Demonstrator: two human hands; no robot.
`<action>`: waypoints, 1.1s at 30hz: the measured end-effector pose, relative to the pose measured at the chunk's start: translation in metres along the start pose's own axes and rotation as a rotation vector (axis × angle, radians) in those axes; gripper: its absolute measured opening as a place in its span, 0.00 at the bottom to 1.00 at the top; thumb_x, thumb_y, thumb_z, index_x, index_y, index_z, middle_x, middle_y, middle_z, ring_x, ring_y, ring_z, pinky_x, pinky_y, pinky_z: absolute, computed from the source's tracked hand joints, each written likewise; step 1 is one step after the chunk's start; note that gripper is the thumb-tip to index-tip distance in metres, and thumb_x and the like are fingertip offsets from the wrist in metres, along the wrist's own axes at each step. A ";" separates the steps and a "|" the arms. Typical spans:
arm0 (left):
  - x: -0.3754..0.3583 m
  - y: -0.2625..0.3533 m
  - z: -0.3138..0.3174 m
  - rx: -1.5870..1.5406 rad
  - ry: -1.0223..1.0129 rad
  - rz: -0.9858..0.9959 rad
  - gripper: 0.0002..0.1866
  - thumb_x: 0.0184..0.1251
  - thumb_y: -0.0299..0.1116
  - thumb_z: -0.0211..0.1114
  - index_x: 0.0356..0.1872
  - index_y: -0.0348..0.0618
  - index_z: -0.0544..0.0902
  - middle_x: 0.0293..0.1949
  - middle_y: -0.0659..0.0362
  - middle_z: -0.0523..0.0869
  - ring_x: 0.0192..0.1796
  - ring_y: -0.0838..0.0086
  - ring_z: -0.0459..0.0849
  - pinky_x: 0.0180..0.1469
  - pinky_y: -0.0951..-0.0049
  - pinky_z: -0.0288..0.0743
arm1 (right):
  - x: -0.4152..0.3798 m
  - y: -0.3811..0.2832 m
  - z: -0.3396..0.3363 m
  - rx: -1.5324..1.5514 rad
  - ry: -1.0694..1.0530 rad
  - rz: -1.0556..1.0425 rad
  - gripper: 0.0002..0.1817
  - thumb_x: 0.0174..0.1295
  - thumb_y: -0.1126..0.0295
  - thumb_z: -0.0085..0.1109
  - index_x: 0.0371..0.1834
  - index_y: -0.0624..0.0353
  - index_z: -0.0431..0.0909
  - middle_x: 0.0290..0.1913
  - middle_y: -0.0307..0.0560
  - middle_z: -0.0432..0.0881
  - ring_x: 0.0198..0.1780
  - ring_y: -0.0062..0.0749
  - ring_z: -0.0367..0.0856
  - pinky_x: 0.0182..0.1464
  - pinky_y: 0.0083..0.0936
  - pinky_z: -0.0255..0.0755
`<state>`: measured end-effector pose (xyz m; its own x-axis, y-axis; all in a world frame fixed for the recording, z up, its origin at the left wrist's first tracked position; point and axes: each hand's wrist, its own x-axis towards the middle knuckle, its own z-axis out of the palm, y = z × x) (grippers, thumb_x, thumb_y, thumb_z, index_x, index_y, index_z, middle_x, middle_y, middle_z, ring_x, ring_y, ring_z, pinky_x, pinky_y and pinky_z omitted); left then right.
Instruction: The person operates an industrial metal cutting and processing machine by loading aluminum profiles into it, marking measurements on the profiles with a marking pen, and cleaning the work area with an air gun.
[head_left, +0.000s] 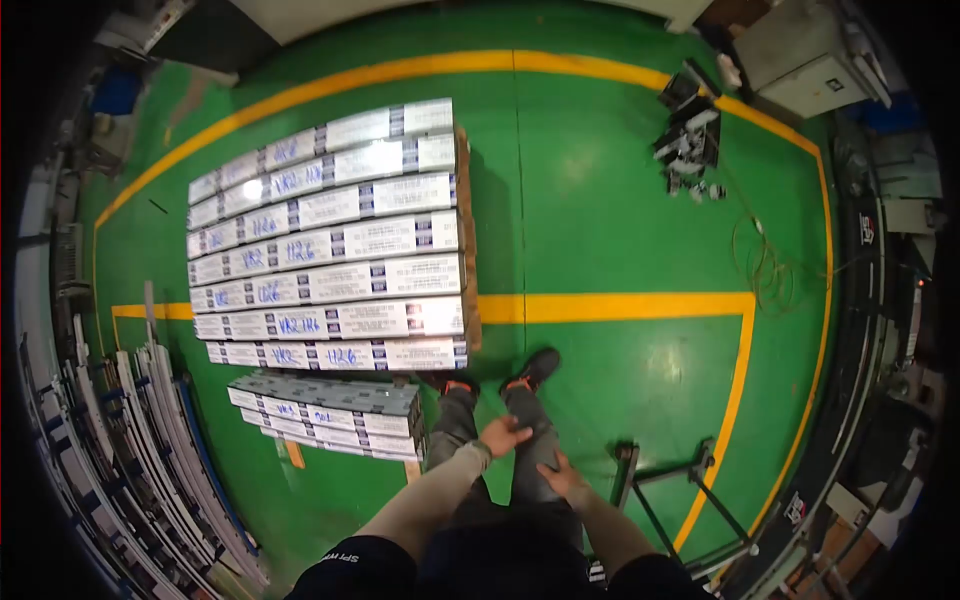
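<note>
My left hand (504,436) is in front of my thighs, its fingers apart and holding nothing. To its right, my right hand (562,475) hangs beside my right thigh, also with fingers apart and nothing in it. The two hands do not touch. Ahead and to the left lies a wide stack of long white boxes (330,240) with blue handwriting. A smaller stack of long boxes (325,415) sits nearer, to the left of my legs.
Long metal profiles (165,440) lean at the left. A dark metal frame (655,502) stands at the right. Farther off are a machine part (690,135), a loose cable (765,275) and a grey cabinet (800,75). Yellow lines (620,307) cross the green floor.
</note>
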<state>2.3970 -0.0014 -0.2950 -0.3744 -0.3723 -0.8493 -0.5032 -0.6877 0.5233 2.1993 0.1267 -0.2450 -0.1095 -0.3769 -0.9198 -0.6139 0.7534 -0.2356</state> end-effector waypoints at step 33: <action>0.265 0.496 0.322 0.628 -0.145 -0.265 0.32 0.69 0.48 0.62 0.67 0.38 0.69 0.63 0.41 0.76 0.63 0.55 0.77 0.61 0.50 0.72 | -0.043 0.312 -0.399 1.223 0.636 0.223 0.34 0.60 0.41 0.59 0.58 0.57 0.80 0.57 0.53 0.83 0.58 0.46 0.80 0.63 0.34 0.71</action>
<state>1.7971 -0.2405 -0.2382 -0.2549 -0.1250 -0.9589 -0.9309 -0.2365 0.2783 1.7007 0.1632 -0.1534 -0.6480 -0.1165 -0.7527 0.4906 0.6920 -0.5295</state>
